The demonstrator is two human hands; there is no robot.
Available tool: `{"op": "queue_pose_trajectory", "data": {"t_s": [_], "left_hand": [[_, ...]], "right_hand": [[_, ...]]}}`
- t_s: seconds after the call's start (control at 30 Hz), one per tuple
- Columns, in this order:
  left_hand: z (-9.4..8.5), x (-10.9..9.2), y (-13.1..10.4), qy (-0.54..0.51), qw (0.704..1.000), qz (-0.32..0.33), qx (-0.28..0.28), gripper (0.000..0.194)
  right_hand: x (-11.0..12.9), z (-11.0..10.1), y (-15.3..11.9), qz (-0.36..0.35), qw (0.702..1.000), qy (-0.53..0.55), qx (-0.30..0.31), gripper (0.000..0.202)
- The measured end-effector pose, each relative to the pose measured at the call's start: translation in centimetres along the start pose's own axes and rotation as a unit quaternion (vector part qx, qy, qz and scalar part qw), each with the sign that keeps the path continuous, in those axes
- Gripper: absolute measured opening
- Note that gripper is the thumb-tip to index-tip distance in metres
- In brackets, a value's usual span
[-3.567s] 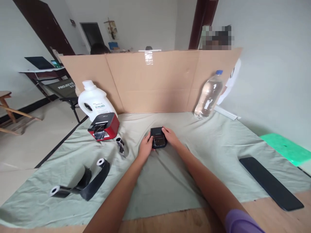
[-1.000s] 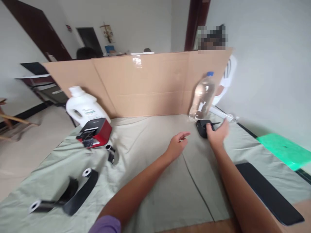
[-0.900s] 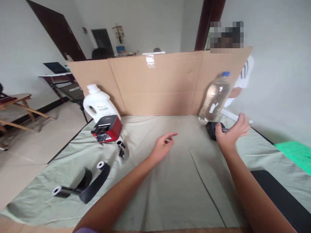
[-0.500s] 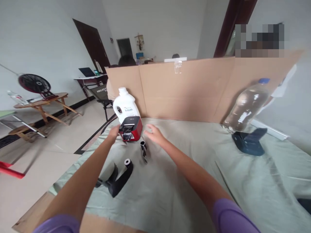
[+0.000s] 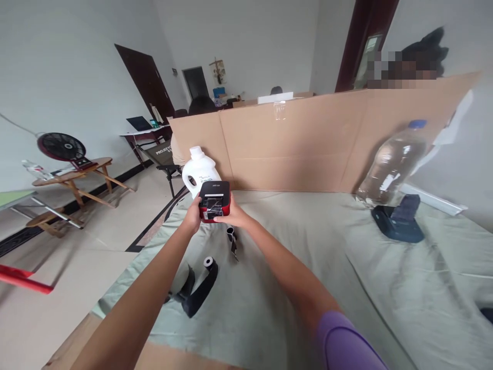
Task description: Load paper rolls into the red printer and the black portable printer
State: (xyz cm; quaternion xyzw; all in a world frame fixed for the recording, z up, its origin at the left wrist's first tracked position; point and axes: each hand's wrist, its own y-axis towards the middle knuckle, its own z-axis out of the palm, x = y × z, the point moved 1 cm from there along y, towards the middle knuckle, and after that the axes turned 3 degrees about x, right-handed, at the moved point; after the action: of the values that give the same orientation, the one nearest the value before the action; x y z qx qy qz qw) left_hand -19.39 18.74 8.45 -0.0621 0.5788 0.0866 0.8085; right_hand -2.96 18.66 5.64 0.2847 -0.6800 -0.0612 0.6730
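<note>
A small red-and-black label printer [image 5: 214,198] is held between my two hands in front of the white jug [image 5: 200,169]. My left hand [image 5: 193,215] is closed on the printer's left side. My right hand [image 5: 235,213] grips its right side, with the thumb along the lower front edge. Just below the printer, a short black curled strip [image 5: 232,242] lies on the cloth. Nearer to me is a roll of black ribbon [image 5: 204,288] with a white core, partly unwound. Beside it a pale round roll [image 5: 180,280] is partly hidden by my left forearm.
A cardboard panel [image 5: 292,144] stands across the back of the cloth-covered table [image 5: 308,257]. At the right are a large clear bottle [image 5: 393,164] with a blue cap and a dark stand [image 5: 400,221]. A person is beyond the panel. Fan [image 5: 63,148] and stool are at left.
My hands have closed in on the printer from both sides and now grip it. It appears slightly raised and tilted towards me. The camera view has shifted a little.
</note>
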Motion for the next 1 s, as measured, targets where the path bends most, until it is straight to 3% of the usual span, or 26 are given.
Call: {"op": "queue_pose_trajectory", "data": {"t_s": [0.1, 0.17, 0.27, 0.37, 0.47, 0.57, 0.77, 1.0], "left_hand": [[5.0, -0.5, -3.0, -0.008, 0.997, 0.045, 0.06, 0.044], [8.8, 0.5, -5.7, -0.02, 0.992, 0.077, 0.098, 0.046], [13.5, 3.9, -10.5, -0.019, 0.984, 0.115, 0.136, 0.049], [16.0, 8.3, -15.2, -0.003, 0.978, 0.134, 0.158, 0.051], [16.3, 11.9, -18.2, 0.008, 0.975, 0.129, 0.179, 0.054], [15.6, 13.7, -18.8, 0.031, 0.971, 0.153, 0.181, 0.057], [15.1, 14.0, -17.7, 0.05, 0.967, 0.156, 0.194, 0.058], [15.4, 14.2, -18.1, 0.032, 0.971, 0.131, 0.198, 0.06]], "right_hand": [[2.8, -3.9, -2.7, -0.005, 0.998, -0.048, -0.045, 0.115], [4.9, -6.8, -5.7, -0.017, 0.993, -0.077, -0.092, 0.104], [7.4, -10.5, -11.7, -0.044, 0.988, -0.071, -0.132, 0.089], [8.5, -12.9, -17.7, -0.021, 0.982, -0.067, -0.173, 0.087], [8.2, -13.8, -21.4, 0.02, 0.977, -0.083, -0.194, 0.09], [7.2, -13.6, -22.6, 0.048, 0.976, -0.077, -0.197, 0.09], [5.9, -13.0, -22.9, 0.079, 0.973, -0.054, -0.212, 0.092], [5.9, -13.4, -23.1, 0.072, 0.97, -0.066, -0.223, 0.086]]}}
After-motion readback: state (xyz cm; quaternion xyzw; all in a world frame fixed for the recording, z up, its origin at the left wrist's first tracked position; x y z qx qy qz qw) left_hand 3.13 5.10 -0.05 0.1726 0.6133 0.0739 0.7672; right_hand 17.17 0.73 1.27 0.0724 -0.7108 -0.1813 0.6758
